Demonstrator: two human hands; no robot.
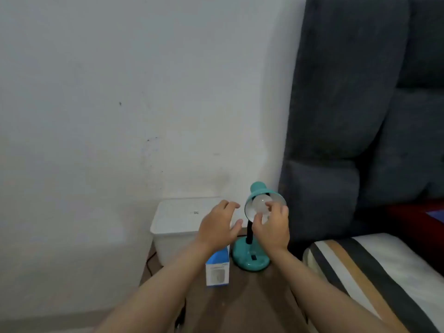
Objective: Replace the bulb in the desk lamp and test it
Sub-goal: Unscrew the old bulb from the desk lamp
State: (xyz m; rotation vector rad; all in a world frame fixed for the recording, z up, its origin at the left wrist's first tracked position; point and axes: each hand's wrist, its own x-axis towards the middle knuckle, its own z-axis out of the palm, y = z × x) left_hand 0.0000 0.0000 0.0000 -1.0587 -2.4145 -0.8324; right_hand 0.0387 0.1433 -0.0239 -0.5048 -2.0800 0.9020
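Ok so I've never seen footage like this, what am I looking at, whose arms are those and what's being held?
This is one picture from a camera worn on a person's head, looking forward and down, so the arms are their own. The right hand grips a white bulb inside the shade of a teal desk lamp. The left hand hovers open beside it, holding nothing. On the wooden surface stand a blue and white box and a white lidded bin.

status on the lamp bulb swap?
Right hand gripping bulb inside teal lamp shade. Left hand open, hovering beside shade. Bulb box by base, clear of hands.
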